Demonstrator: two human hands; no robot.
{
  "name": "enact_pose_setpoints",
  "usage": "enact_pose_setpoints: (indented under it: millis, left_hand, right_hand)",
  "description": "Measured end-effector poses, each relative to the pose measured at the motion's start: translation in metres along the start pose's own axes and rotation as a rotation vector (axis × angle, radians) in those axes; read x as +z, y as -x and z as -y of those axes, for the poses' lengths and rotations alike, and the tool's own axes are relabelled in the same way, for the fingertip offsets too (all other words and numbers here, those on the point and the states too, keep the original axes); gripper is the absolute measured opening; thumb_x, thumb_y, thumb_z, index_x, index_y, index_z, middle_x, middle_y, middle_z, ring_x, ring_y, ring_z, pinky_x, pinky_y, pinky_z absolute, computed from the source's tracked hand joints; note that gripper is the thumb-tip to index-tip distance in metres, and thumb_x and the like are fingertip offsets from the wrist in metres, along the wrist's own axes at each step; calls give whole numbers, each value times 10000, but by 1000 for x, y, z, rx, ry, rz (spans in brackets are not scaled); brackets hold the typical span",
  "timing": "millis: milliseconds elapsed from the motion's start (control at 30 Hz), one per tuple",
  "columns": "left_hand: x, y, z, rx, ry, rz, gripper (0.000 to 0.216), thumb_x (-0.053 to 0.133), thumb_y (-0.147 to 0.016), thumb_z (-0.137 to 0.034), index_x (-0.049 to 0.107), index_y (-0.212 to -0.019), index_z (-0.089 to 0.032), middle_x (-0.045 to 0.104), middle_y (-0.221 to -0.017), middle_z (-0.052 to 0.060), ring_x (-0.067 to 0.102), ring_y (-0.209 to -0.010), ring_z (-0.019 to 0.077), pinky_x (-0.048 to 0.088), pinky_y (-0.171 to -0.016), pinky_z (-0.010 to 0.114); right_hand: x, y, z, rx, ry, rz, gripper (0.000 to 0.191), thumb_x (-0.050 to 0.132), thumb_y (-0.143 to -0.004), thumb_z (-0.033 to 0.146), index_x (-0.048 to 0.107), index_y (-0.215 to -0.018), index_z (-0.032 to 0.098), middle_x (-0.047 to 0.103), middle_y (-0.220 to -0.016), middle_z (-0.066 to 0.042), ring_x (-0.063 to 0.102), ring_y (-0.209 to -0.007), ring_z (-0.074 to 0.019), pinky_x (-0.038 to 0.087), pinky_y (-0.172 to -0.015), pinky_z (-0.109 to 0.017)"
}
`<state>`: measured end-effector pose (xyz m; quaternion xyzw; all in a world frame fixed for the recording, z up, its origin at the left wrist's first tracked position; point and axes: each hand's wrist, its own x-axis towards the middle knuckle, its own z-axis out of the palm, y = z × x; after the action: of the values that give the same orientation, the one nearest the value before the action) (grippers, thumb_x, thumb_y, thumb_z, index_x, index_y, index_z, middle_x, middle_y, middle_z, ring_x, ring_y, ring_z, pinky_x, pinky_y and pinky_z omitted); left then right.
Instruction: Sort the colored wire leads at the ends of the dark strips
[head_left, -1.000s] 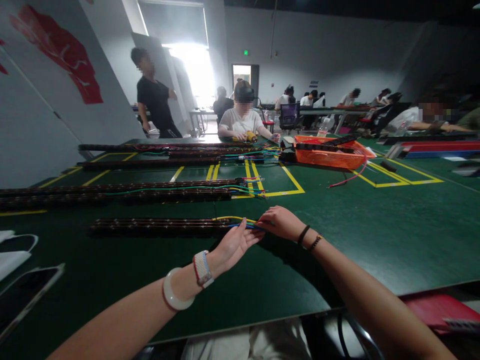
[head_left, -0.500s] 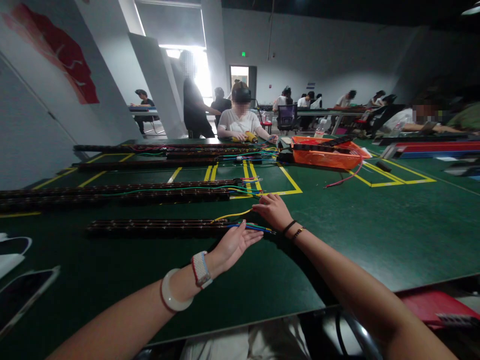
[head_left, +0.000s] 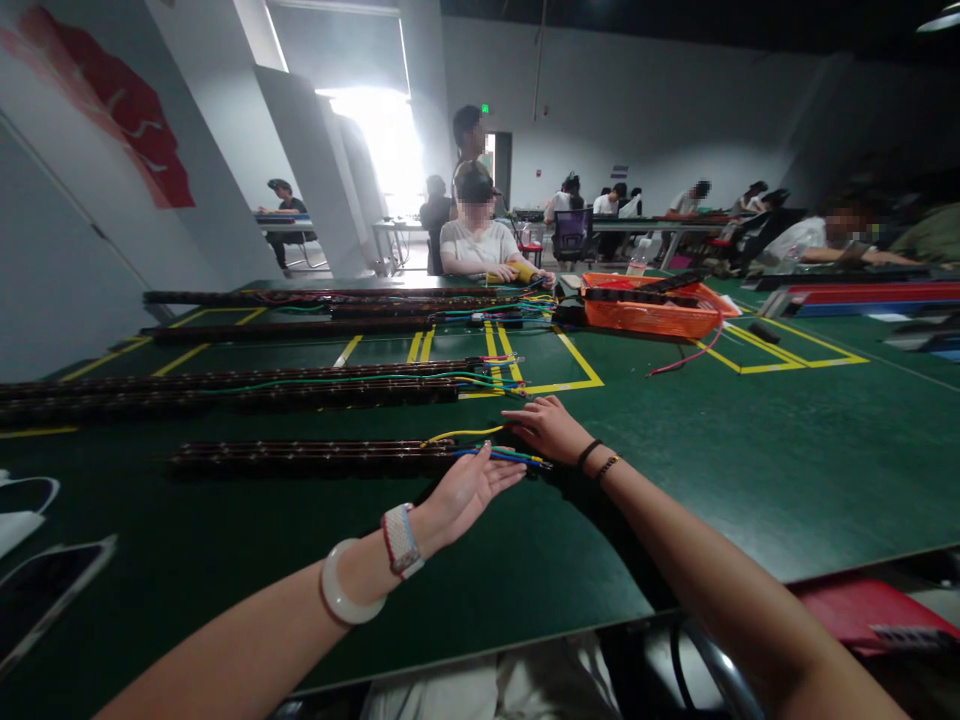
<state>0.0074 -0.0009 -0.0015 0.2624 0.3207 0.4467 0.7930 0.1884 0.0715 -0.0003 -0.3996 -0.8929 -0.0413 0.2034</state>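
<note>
A long dark strip (head_left: pixel 315 457) lies across the green table (head_left: pixel 750 470) in front of me. Coloured wires (head_left: pixel 502 455), yellow, blue and green, stick out of its right end. My left hand (head_left: pixel 469 492) rests palm up, fingers stretched out, just below the wire ends and touching them. My right hand (head_left: pixel 551 428) lies flat on the table just beyond the wires, fingers spread toward the yellow wire (head_left: pixel 465 434). Neither hand grips anything.
More long strips with wires (head_left: pixel 247 385) lie further back, between yellow tape lines (head_left: pixel 581 362). An orange basket (head_left: pixel 649 310) stands at the back right. A phone (head_left: pixel 45 600) and white masks lie at the left edge. A person (head_left: pixel 480 240) sits opposite; others sit at tables behind.
My right hand let go of the wire ends, moved away across the table, then came slightly back. My left hand stayed put. A standing person walked from left to behind the seated one.
</note>
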Motion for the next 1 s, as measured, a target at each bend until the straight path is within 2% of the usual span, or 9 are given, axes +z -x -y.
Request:
enact_pose_setpoints:
  millis: [133, 200, 300, 400, 567, 800, 1000]
  left_hand:
    - [-1, 0, 0, -4, -5, 8, 226, 427, -904, -228, 577, -890, -60, 663, -941, 199, 634, -964, 263, 404, -983, 453]
    - [-2, 0, 0, -8, -2, 14, 232, 428, -904, -231, 576, -914, -52, 657, -967, 208, 631, -973, 260, 402, -985, 449]
    - [0, 0, -1, -14, -4, 6, 222, 421, -906, -219, 573, -923, -58, 655, -986, 202, 627, -980, 248, 407, -982, 441]
    - [2, 2, -3, -21, -11, -31, 192, 425, -904, -204, 564, -884, -74, 663, -949, 186, 631, -968, 241, 417, -973, 435]
    - [3, 4, -2, 2, -40, -10, 217, 400, -912, -206, 570, -882, -75, 671, -916, 180, 646, -920, 231, 420, -962, 434]
    - [-3, 2, 2, 10, -70, 71, 303, 391, -912, -257, 616, -865, -58, 679, -911, 184, 654, -863, 235, 449, -903, 409]
    - [0, 4, 2, 48, -74, -3, 284, 403, -900, -250, 610, -811, -77, 684, -852, 173, 659, -799, 223, 487, -824, 376]
  right_hand:
    - [-16, 5, -3, 85, -216, 46, 309, 475, -886, 410, 648, -952, 163, 639, -804, -50, 534, -709, -133, 373, -657, -248]
    - [-24, 8, -3, 108, -311, 160, 374, 476, -864, 482, 648, -843, 151, 621, -731, -29, 513, -637, -113, 357, -580, -222]
    - [-30, 11, -3, 59, -408, 377, 429, 499, -824, 539, 644, -741, 144, 605, -683, -11, 506, -613, -105, 348, -546, -208]
    - [-30, 12, -2, 12, -452, 468, 413, 489, -838, 506, 646, -724, 141, 597, -675, -7, 501, -604, -101, 352, -544, -206]
    - [-26, 11, -3, 5, -383, 347, 413, 436, -885, 453, 639, -712, 138, 591, -689, -20, 487, -611, -101, 353, -567, -214]
    - [-5, 8, -8, 123, -102, 78, 325, 543, -842, 441, 655, -723, 160, 608, -695, -35, 514, -646, -124, 336, -585, -236]
    - [4, -1, -6, 86, 60, -47, 333, 535, -845, 457, 637, -716, 168, 624, -766, -50, 527, -724, -154, 348, -695, -277]
